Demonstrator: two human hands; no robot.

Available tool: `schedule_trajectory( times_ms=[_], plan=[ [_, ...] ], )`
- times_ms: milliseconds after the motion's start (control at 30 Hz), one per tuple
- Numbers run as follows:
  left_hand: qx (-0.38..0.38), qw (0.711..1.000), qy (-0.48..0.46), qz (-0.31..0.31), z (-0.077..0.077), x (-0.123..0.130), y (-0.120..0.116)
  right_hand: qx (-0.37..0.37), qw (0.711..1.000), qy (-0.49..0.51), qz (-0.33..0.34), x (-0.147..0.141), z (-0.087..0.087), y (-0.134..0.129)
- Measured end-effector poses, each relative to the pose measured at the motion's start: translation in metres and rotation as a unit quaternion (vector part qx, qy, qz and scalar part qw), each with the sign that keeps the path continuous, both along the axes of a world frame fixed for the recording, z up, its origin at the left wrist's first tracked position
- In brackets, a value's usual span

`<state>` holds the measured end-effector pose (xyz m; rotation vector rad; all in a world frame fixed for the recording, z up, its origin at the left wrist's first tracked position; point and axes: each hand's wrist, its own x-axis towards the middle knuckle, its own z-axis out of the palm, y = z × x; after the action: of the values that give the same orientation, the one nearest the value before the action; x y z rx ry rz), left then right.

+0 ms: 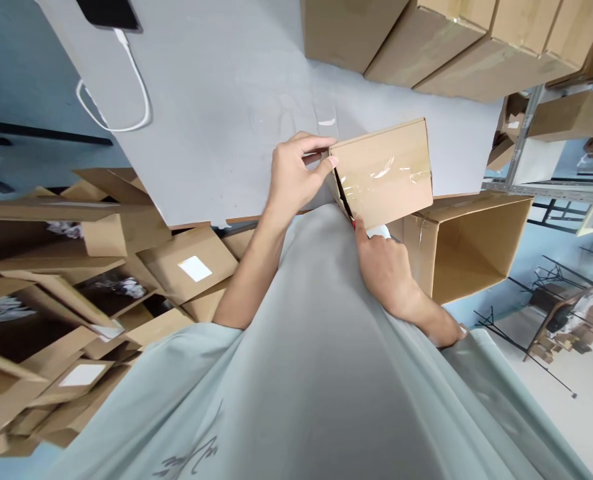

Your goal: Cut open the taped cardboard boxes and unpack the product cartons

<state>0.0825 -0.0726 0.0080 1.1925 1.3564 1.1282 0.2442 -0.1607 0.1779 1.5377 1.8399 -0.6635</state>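
Observation:
A small cardboard box with shiny clear tape across its face is tilted at the table's front edge, against my clothes. My left hand pinches its upper left corner between thumb and fingers. Along the box's left side runs a dark open slit. My right hand is closed at the lower end of that slit, index finger pointing along it. A small red tool shows at that fingertip; most of it is hidden by the hand. Something white shows just beside the right hand, under the box.
Several closed cartons line the back right of the grey table. A phone with a white cable lies at the back left. An open carton stands right, more boxes left. Shelving stands far right.

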Motion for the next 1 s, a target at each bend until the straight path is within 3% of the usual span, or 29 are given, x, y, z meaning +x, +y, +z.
schedule_trajectory(
  times_ms=[133,267,433,567,700,833,1000],
  plan=[
    [0.003,1.0,0.006,0.01,-0.005,0.002,0.006,0.014,0.998,-0.047,0.032,0.018,0.018,0.007],
    [0.018,0.998,0.045,0.03,-0.007,0.005,0.016,0.162,0.985,-0.031,-0.04,0.066,0.016,0.018],
    [0.086,0.98,0.18,0.011,0.024,0.026,0.016,0.263,0.957,-0.01,-0.12,0.129,-0.005,0.035],
    [0.15,0.954,0.247,-0.079,0.048,0.084,0.015,0.249,0.959,0.015,-0.134,0.152,-0.013,0.044],
    [0.143,0.94,0.28,-0.135,0.043,0.136,0.023,0.205,0.97,0.04,-0.125,0.159,-0.018,0.059],
    [0.132,0.934,0.3,-0.138,0.032,0.145,0.029,0.173,0.976,0.06,-0.12,0.16,-0.023,0.081],
    [0.112,0.933,0.311,-0.142,0.034,0.14,0.031,0.126,0.983,0.064,-0.117,0.158,-0.021,0.1]
  ],
)
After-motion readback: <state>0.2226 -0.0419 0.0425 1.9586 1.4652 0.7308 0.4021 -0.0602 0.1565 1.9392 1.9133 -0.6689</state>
